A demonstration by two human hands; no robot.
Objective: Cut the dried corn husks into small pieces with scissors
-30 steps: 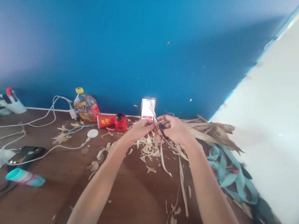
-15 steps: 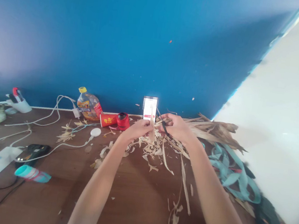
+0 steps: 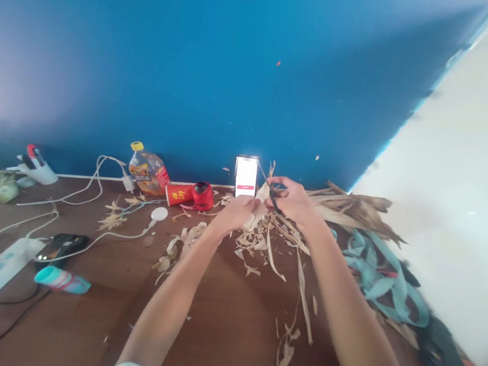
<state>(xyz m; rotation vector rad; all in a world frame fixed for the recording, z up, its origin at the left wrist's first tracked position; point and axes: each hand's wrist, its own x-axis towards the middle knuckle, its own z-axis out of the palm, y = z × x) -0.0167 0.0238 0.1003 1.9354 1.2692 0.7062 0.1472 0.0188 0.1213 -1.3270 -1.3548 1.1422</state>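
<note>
Since the earlier frame, we are bringing our left hand (image 3: 240, 211) a little to the right, closer to our right hand (image 3: 292, 202), and the pale husk strip (image 3: 263, 193) is now standing to the right of the phone (image 3: 245, 177) instead of in front of it. We are pinching the strip's lower part between the thumb and fingers of the left hand, though the fingertips are partly hiding there. With the right hand we are gripping the scissors (image 3: 273, 198) by their dark handles, the thin blades pointing up and to the left beside the strip; we cannot tell whether they are touching it. Both hands are working just above the shavings (image 3: 258, 242) that are lying heaped on the brown counter (image 3: 226, 338). The phone is leaning upright near the blue wall (image 3: 241, 73), its screen glowing behind the left hand. To the right, a dry husk bundle (image 3: 358, 212) is resting beyond the right wrist, and teal ribbon (image 3: 386, 285) is lying in loops beside the forearm. To the left, a red cup (image 3: 177, 194) is lying on its side, next to a yellow-capped bottle (image 3: 148, 173) that is tilting near the wall.
</note>
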